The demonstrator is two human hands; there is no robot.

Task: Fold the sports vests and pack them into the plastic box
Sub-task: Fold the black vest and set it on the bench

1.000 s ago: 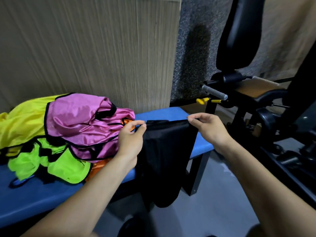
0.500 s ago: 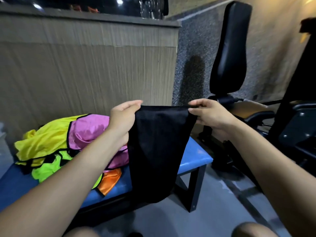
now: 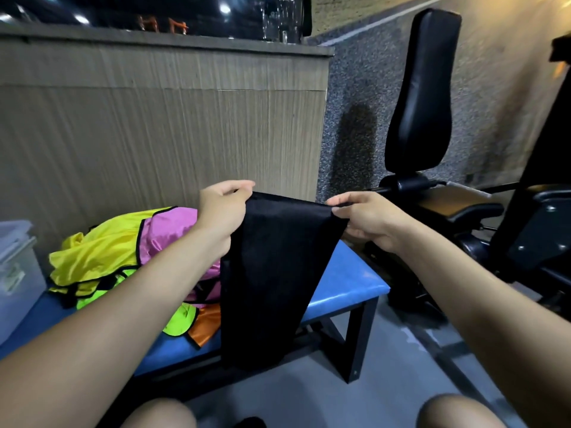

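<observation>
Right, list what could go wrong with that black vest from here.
1. Both hands, left and right, only pinch the black vest by its top edge, so a corner could slip free.
2. Its lower end hangs past the blue bench toward the floor and might drag there.
3. The vest pile covers much of the bench, leaving little room to fold flat.

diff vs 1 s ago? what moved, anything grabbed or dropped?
Both hands lifted the black vest from bench height up in front of the wall. Nothing was let go: the left hand and right hand pinch its top corners as before. The pile of coloured vests stayed on the bench.
</observation>
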